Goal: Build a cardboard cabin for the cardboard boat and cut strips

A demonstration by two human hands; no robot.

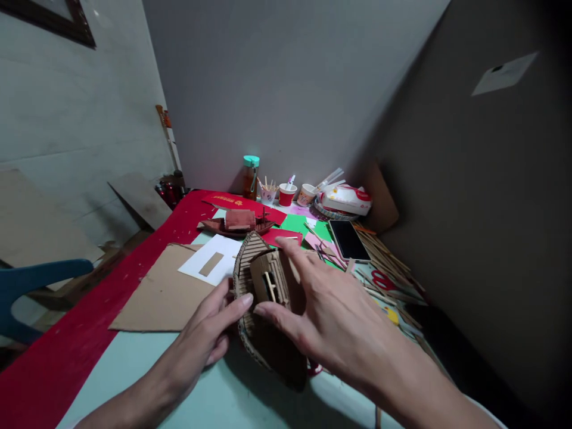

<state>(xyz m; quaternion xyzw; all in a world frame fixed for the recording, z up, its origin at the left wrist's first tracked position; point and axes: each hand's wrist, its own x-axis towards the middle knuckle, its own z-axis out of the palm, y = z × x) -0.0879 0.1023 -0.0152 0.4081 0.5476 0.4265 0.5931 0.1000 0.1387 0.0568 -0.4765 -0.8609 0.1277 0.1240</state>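
Note:
A cardboard model boat (254, 333) with a striped, pointed far end is held up over the table, tilted. My left hand (214, 325) grips its left wall, thumb on the inside and fingers outside. Reaching over from the right, my right hand (322, 292) has its thumb and fingers around the small cardboard cabin (264, 275) in the boat's middle. Light wooden stick pieces (270, 286) show on the cabin's near face. My right palm covers much of the boat's right side. Beyond it stands a small reddish-brown model boat (239, 222) with a cabin.
A cardboard sheet (152, 292) and a white paper (214, 247) lie left of the boat. A phone (349, 241), red-handled scissors (383, 280) and several sticks lie right. At the back stand a bottle (251, 179), paper cups (287, 195) and a tissue pack (346, 198).

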